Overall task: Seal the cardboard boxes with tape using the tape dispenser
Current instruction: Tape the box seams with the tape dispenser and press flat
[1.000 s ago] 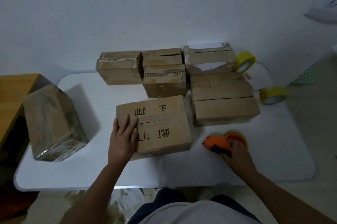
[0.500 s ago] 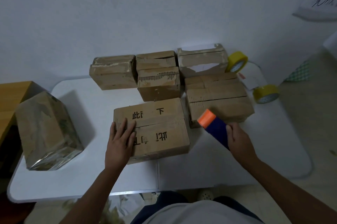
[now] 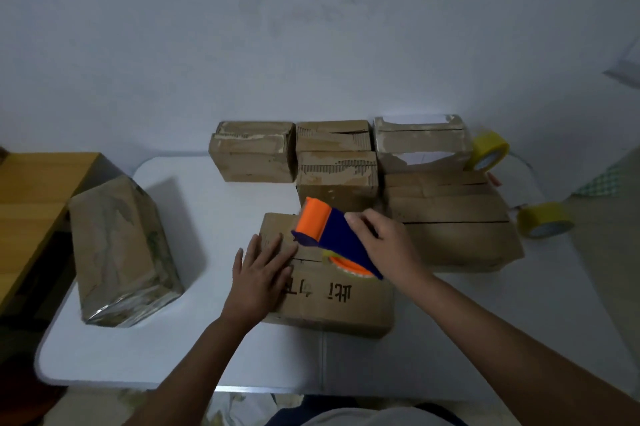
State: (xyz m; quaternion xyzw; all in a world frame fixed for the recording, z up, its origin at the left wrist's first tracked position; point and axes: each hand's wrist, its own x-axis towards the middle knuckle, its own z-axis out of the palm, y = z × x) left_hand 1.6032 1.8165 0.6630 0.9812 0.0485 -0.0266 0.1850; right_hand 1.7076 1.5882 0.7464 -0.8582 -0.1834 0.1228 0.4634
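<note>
Dispenser (image 3: 332, 238) in right hand (image 3: 391, 245) grip, over box (image 3: 346, 301) seam.

dim bluish light, soft shadows, blurred top edge, wide-angle bowing.

upside-down black printed characters, seemingly chinese and not clearly legible, on the nearest cardboard box (image 3: 332, 304)

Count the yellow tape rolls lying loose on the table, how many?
2: one roll at the far right by the back box, one roll nearer, at the right edge. Boxes may hide more.
</note>
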